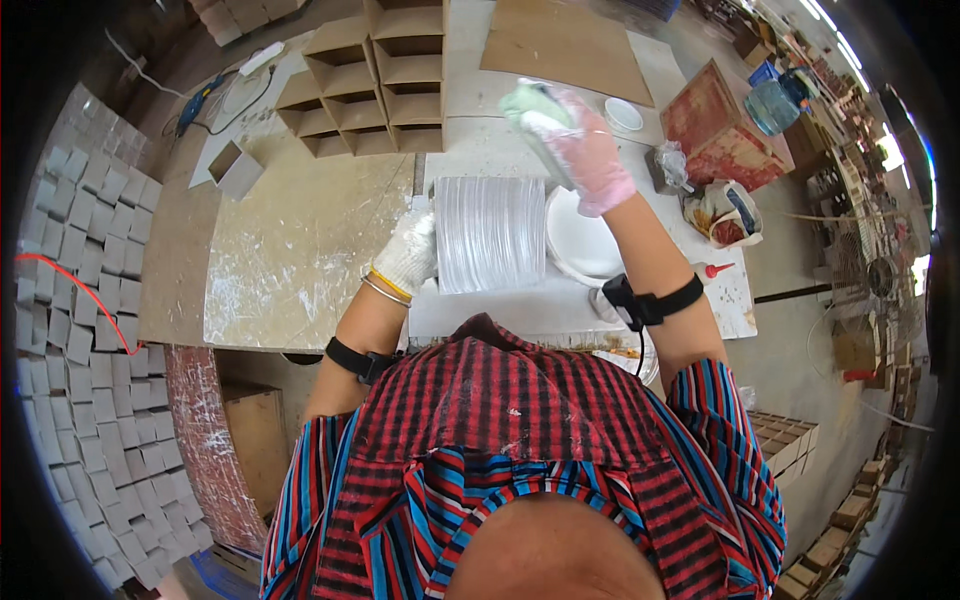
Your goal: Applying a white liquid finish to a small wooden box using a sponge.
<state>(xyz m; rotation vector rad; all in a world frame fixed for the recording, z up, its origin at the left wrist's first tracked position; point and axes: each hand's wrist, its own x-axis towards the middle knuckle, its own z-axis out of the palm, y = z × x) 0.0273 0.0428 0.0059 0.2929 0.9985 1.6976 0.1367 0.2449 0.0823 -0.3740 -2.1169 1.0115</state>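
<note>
My left hand, in a white knit glove, grips the left side of a silvery-white ribbed block on the worktable; its fingertips are partly hidden. The block's face shows many fine upright ridges, like thin sheets stacked side by side. My right hand, in a pinkish see-through glove, is raised beyond the block's right far corner. It is closed on a pale green and white pad, perhaps a sponge or folded cloth. Partly under my right wrist stands a round white tub, just right of the block.
Open cardboard compartments stand at the far left of the table, near a small grey box. A cardboard sheet, a white cup and a red-tipped bottle lie right. Many grey boxes are stacked on my left.
</note>
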